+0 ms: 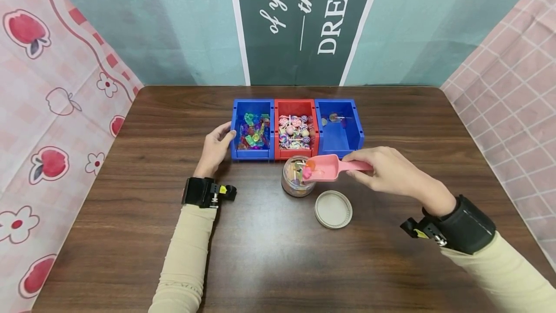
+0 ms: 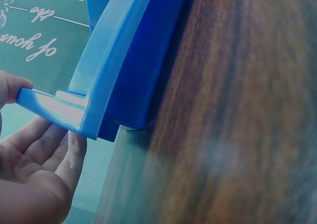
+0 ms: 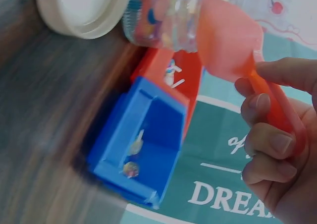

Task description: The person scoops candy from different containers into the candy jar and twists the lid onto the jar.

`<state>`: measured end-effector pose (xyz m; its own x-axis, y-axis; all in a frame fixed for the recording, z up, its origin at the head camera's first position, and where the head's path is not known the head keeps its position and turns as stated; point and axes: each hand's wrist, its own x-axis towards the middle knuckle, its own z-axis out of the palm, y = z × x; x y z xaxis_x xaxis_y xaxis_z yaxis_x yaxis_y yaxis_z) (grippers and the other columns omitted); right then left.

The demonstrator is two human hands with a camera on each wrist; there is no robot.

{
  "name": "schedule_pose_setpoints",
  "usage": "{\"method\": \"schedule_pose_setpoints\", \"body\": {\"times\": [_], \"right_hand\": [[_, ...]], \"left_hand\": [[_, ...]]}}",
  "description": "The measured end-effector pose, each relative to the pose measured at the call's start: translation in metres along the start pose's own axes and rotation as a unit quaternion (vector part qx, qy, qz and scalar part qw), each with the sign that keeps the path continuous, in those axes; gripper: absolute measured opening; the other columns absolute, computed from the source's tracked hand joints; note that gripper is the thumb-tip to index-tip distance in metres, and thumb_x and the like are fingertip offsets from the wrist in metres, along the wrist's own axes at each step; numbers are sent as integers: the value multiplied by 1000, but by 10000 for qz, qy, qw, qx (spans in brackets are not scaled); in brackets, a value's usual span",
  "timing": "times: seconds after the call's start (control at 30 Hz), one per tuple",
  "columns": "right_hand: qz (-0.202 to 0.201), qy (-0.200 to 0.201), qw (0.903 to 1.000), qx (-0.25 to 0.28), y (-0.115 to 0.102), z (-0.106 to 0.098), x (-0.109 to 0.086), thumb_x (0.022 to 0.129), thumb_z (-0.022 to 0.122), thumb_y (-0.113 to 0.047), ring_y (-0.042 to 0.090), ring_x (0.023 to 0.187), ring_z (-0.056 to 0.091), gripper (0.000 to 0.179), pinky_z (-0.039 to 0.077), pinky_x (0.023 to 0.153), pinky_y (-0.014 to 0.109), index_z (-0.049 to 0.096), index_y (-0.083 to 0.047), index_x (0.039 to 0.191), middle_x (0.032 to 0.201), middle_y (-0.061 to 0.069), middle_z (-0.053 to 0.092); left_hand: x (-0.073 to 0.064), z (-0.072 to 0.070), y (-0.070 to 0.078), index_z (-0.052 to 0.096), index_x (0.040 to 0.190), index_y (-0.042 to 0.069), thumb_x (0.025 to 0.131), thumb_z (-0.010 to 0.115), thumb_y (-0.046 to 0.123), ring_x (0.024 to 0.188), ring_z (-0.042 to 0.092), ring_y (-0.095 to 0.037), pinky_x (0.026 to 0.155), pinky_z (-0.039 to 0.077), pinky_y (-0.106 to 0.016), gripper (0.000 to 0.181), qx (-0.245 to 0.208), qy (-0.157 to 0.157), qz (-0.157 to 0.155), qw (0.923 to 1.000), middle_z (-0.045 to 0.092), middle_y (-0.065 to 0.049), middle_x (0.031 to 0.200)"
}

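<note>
My right hand (image 1: 382, 170) grips a pink scoop (image 1: 326, 167) by its handle. The scoop's lip reaches over the mouth of a clear jar (image 1: 292, 188), and a few orange and pink pieces lie at its front. Inside the jar, wrapped candies show through the wall. With the thumb over the rim and fingers against the outer side, my left hand (image 1: 215, 148) holds the left blue bin (image 1: 254, 154). That bin contains colourful translucent pieces. In the left wrist view the thumb and fingers pinch the blue bin's edge (image 2: 59, 110).
A red bin (image 1: 296, 154) full of lollipops stands in the middle of the row. The right blue bin (image 1: 339, 141) has a few lollipops at its back. A round lid (image 1: 333, 209) lies on the wooden table (image 1: 269, 264) near the jar.
</note>
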<state>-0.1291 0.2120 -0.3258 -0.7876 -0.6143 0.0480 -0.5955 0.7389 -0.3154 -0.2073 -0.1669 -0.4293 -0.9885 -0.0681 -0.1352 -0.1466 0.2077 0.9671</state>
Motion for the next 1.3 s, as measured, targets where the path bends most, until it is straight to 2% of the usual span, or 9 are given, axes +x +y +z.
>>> {"method": "schedule_pose_setpoints", "body": {"times": [0.17,0.37,0.83,0.97,1.07,1.17,1.3], "right_hand": [[133,-134,9997,-166,-10,-11,5,81,74,-15,2,53,38,21,30,48,17,73,-11,102,65,-6,60],[33,43,9992,-390,-15,-20,5,78,75,-13,0,50,36,18,29,48,17,74,-12,96,63,-7,60],[234,-139,9991,-315,-14,-14,1,80,72,-15,2,50,37,17,27,47,18,72,-11,96,58,-9,51],[121,-1,9997,-225,-12,-11,0,81,72,-16,1,52,37,16,27,48,17,72,-11,96,60,-9,51],[70,306,9994,-159,-9,-11,-1,81,73,-15,-1,52,35,16,27,48,17,71,-12,96,58,-10,48],[455,656,9967,-130,-4,-16,-3,81,71,-14,0,50,32,15,26,48,18,70,-12,96,56,-9,43],[1364,1036,9852,-83,4,-24,-5,84,64,-15,5,51,33,15,24,50,22,69,-7,96,56,-4,43]], "left_hand": [[1,1,1,48,141,7,100,50,22,130,52,-24,112,43,-40,44,-44,4,59,10000,53,-14,143],[2,1,1,48,141,7,100,50,22,129,52,-24,111,44,-40,44,-60,3,37,10000,53,-14,143],[3,0,-1,49,140,7,100,50,20,126,54,-25,110,45,-41,42,-27,24,73,10000,54,-14,142],[2,0,-2,49,140,6,100,51,20,128,53,-25,111,43,-40,42,-31,48,105,9999,54,-15,142],[1,-1,-2,49,140,7,100,51,21,129,52,-25,112,42,-40,42,-24,57,93,9999,54,-15,142],[1,0,-2,49,140,7,100,51,21,129,52,-25,113,42,-40,43,-43,31,75,10000,53,-14,143],[1,0,-2,48,141,6,100,51,22,129,52,-25,112,42,-40,44,-62,5,88,9999,53,-15,143]]}}
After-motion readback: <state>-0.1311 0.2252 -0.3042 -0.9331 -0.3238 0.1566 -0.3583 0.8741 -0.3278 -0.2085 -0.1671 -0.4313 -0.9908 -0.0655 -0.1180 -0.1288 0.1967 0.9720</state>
